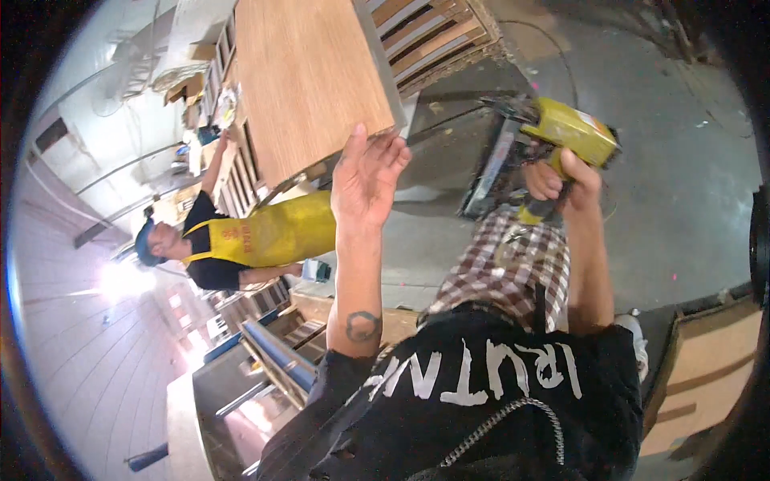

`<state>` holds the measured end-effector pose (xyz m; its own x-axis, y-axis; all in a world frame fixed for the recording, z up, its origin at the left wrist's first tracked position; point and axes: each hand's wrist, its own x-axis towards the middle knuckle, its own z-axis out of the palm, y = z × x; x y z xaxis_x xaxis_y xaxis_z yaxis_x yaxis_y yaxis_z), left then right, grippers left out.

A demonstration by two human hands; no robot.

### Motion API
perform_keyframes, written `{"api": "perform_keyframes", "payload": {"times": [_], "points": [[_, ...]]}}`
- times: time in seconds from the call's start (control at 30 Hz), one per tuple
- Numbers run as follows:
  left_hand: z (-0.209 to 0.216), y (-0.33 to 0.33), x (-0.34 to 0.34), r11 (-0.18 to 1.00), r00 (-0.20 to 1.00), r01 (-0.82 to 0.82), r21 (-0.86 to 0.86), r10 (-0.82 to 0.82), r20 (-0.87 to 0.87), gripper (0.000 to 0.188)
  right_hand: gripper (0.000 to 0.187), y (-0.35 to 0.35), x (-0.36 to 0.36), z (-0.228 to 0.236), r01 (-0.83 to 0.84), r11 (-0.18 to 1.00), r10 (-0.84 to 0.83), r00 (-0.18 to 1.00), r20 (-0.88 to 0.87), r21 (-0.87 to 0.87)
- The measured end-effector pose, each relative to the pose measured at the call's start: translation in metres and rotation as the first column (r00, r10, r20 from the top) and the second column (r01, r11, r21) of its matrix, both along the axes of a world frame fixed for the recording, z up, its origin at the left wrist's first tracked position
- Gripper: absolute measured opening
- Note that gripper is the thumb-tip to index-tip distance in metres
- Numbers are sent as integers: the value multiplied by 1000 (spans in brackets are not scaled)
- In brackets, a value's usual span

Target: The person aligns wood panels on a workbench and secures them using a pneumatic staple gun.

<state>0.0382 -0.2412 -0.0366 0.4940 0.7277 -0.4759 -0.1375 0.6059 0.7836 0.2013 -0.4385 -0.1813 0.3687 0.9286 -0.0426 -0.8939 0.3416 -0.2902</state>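
A wooden panel point(313, 80) with light brown grain stands out at the upper middle. My left hand point(369, 176) is at its lower right corner, palm showing, thumb and fingers raised and slightly bent. Whether the fingertips touch the panel's edge is hard to tell. On the right, my right hand point(573, 180) is wrapped around the handle of a yellow nail gun point(569, 127). The tool's dark magazine point(491, 164) points down and left, above my checked shorts.
Slatted wooden racks point(433, 36) stand behind the panel. A co-worker point(265, 232) in a yellow apron and blue cap is on the left, one arm reaching toward a rack. Wooden boards point(702, 377) lie at the lower right. Grey floor point(666, 200) spreads on the right.
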Motion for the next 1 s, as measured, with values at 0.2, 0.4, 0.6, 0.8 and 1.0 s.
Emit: {"api": "perform_keyframes", "payload": {"times": [0.2,0.4,0.6,0.8,1.0], "points": [[5,-7,3,995,993,-99,33,101,-56,25,37,68,-67,-37,-190,922,342,807,-480,337],[6,-3,4,997,998,-10,75,15,-67,30,30,79,-86,-15,-208,885,434,693,-575,418],[13,-8,13,981,980,-132,145,151,-126,32,35,86,-97,-7,-232,902,423,647,-635,365],[10,-4,12,996,996,-60,65,64,-64,31,36,91,-104,-14,-211,894,425,680,-598,396],[5,-1,1,993,997,-75,95,73,22,28,37,91,-100,-17,-148,862,429,724,-541,485]]}}
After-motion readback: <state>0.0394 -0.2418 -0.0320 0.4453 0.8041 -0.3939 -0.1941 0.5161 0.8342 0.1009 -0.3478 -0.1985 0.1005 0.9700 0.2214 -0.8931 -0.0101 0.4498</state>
